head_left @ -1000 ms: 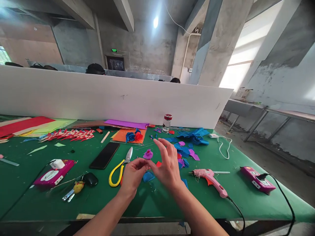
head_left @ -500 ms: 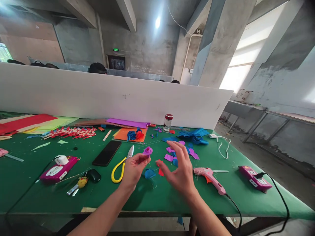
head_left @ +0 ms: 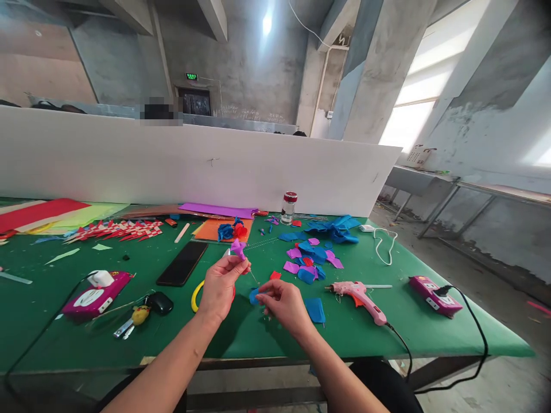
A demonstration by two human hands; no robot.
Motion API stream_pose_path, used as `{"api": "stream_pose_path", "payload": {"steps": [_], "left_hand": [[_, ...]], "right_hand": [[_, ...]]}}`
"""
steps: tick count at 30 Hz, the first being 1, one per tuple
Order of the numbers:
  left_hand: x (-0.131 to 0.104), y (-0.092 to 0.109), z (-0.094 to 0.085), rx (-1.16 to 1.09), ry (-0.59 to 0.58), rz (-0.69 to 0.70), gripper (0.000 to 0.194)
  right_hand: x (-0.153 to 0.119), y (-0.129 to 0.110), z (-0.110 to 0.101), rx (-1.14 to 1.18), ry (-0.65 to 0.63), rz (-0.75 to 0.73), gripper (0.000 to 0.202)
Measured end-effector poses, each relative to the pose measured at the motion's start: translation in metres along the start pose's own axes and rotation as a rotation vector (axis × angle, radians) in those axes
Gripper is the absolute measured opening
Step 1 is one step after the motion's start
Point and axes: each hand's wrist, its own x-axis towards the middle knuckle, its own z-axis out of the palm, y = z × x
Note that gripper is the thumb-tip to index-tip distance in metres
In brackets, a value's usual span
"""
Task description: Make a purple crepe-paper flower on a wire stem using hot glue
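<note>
My left hand [head_left: 219, 289] pinches a small purple paper flower [head_left: 238, 248] upright between thumb and fingers. A thin wire seems to run down to the right from below it. Lower and to the right, the fingertips of my right hand [head_left: 282, 301] are closed at the edge of a blue paper piece [head_left: 253, 296], low over the table. Yellow-handled scissors [head_left: 196, 295] are partly covered by my left hand. A red paper scrap [head_left: 275, 275] and another blue paper piece [head_left: 315, 310] lie near my right hand. Several purple petals [head_left: 291, 267] are scattered beyond it.
A pink glue gun [head_left: 359, 295] lies at right, its cord crossing the table edge. Purple power blocks [head_left: 434, 295] sit on both sides. A phone [head_left: 183, 264], keys [head_left: 129, 327], a glass jar [head_left: 288, 209] and finished-looking paper flowers [head_left: 232, 230] stand farther in. A white partition [head_left: 206, 163] borders the back.
My right hand has come down and left, from open in the air to closed fingers at the blue piece. My left hand has tilted the purple flower. The view has shifted slightly.
</note>
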Motion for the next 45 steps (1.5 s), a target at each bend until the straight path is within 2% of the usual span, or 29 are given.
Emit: {"api": "stream_pose_path", "payload": {"steps": [4,8,14,18,23,26,28,32,35,38,45], "left_hand": [[0.009,0.004,-0.009,-0.085,0.056,-0.052,0.025],[0.016,0.010,-0.018,-0.098,0.068,-0.091,0.026],[0.015,0.018,-0.021,-0.105,0.071,-0.108,0.024],[0.018,0.020,-0.024,-0.138,0.109,-0.087,0.025],[0.030,0.029,-0.040,-0.206,0.226,-0.009,0.029],[0.032,0.033,-0.044,-0.204,0.214,-0.022,0.029],[0.028,0.030,-0.038,-0.183,0.156,-0.071,0.028],[0.012,0.016,-0.017,-0.116,0.025,-0.178,0.023],[0.002,0.006,-0.005,-0.077,-0.034,-0.209,0.021],[-0.005,0.001,0.001,-0.053,-0.103,-0.228,0.020],[-0.011,-0.005,0.004,-0.034,-0.174,-0.255,0.021]], "right_hand": [[-0.014,0.007,-0.008,-0.031,0.059,-0.019,0.028],[-0.025,0.012,-0.029,-0.049,0.148,-0.012,0.032],[-0.018,0.011,-0.067,0.044,0.429,0.011,0.039],[-0.007,0.008,-0.084,0.200,0.617,-0.029,0.038],[-0.002,0.013,-0.108,0.360,0.836,-0.068,0.035],[0.000,0.010,-0.112,0.385,0.935,-0.084,0.037],[0.003,0.000,-0.098,0.329,0.851,-0.072,0.038],[0.014,-0.025,-0.039,0.198,0.298,0.009,0.035],[0.018,-0.036,-0.002,0.174,0.044,0.014,0.028],[0.018,-0.039,0.010,0.221,-0.044,-0.033,0.023],[0.008,-0.027,0.003,0.289,-0.043,0.017,0.023]]}}
